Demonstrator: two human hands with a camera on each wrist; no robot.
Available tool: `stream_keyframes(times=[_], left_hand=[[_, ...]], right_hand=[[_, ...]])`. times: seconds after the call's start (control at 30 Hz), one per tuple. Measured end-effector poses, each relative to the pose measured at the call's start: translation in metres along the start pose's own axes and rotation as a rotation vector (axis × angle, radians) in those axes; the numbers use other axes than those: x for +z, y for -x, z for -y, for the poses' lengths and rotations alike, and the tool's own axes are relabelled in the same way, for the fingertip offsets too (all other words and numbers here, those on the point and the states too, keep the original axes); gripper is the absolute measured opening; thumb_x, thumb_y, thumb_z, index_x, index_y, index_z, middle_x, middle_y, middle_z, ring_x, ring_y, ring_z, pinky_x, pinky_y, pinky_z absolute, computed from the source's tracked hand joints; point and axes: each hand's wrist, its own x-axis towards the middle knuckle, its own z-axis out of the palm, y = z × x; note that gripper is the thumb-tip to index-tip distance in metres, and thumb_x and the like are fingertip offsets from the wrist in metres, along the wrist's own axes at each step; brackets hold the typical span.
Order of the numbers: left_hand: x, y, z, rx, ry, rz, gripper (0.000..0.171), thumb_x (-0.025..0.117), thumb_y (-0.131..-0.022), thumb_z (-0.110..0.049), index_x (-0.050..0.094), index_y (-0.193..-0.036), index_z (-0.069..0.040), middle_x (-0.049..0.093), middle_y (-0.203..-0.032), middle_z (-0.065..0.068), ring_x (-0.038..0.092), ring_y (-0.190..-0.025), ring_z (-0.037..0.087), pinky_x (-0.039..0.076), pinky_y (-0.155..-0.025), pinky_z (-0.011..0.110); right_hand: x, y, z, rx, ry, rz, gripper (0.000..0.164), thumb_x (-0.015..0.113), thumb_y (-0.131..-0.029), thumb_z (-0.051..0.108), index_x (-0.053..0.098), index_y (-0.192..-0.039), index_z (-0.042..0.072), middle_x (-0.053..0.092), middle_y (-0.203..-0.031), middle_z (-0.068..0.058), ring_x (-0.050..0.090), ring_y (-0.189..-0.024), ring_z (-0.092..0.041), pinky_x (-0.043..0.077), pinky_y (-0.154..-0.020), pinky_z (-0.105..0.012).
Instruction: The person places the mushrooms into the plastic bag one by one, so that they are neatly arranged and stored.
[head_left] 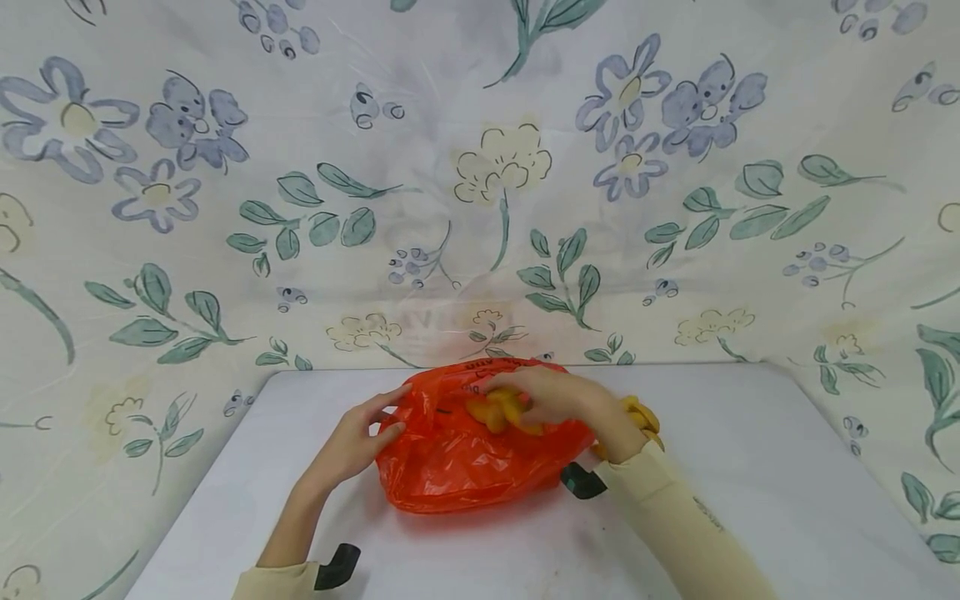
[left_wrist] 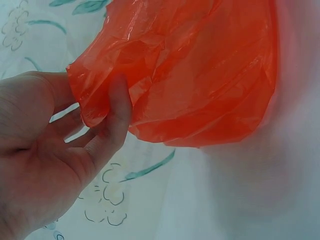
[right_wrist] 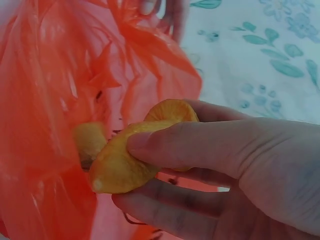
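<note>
A red plastic bag (head_left: 465, 467) lies on the white table with its mouth facing up. My left hand (head_left: 367, 437) pinches the bag's left edge between thumb and fingers; the left wrist view shows the thin red film (left_wrist: 190, 75) between them. In the bag's mouth, my right hand (head_left: 547, 393) holds a plump yellow mushroom (right_wrist: 125, 157) with a ribbed, rounded cap edge. Thumb and fingers pinch it from both sides. Beyond it inside the bag sits a tan, stubby piece (right_wrist: 90, 142), partly covered by the red film.
More yellow pieces (head_left: 641, 414) lie on the table (head_left: 720, 467) at the bag's right, partly hidden behind the right wrist. A floral cloth (head_left: 480, 208) hangs along the back and sides. Both wrists carry a black camera mount (head_left: 339, 567).
</note>
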Motion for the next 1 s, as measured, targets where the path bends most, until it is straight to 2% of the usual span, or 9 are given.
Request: stream_keyframes(times=[0.13, 0.3, 0.5, 1.0], left_hand=[[0.000, 0.000, 0.000, 0.000, -0.001, 0.000, 0.056, 0.062, -0.093, -0.002, 0.047, -0.146, -0.012, 0.058, -0.136, 0.020, 0.063, -0.110, 0.035, 0.061, -0.077, 0.029], [-0.001, 0.000, 0.000, 0.000, 0.007, 0.005, 0.056, 0.061, -0.093, -0.002, 0.047, -0.146, -0.012, 0.058, -0.136, 0.020, 0.063, -0.110, 0.035, 0.061, -0.078, 0.029], [-0.001, 0.000, 0.000, 0.010, 0.010, 0.007, 0.056, 0.061, -0.093, -0.001, 0.047, -0.146, -0.012, 0.058, -0.136, 0.020, 0.063, -0.111, 0.036, 0.061, -0.077, 0.029], [-0.001, 0.000, 0.001, 0.004, 0.008, 0.009, 0.057, 0.061, -0.093, -0.001, 0.046, -0.147, -0.012, 0.058, -0.137, 0.020, 0.063, -0.110, 0.036, 0.061, -0.077, 0.029]], right_hand=[[0.006, -0.011, 0.001, 0.021, 0.023, 0.031, 0.060, 0.071, -0.088, 0.008, 0.052, -0.140, 0.030, 0.058, -0.131, 0.005, 0.053, -0.110, -0.015, 0.053, -0.092, -0.028], [0.013, -0.022, 0.003, 0.041, 0.002, 0.068, 0.059, 0.072, -0.088, 0.010, 0.052, -0.140, 0.030, 0.055, -0.139, 0.005, 0.049, -0.123, -0.017, 0.050, -0.103, -0.036], [0.018, -0.032, 0.007, 0.064, -0.012, 0.088, 0.059, 0.072, -0.088, 0.009, 0.052, -0.140, 0.027, 0.054, -0.139, 0.003, 0.048, -0.123, -0.018, 0.047, -0.107, -0.040], [0.027, -0.048, 0.007, 0.078, -0.016, 0.090, 0.059, 0.072, -0.088, 0.011, 0.052, -0.139, 0.032, 0.053, -0.138, 0.005, 0.048, -0.121, -0.016, 0.045, -0.109, -0.042]])
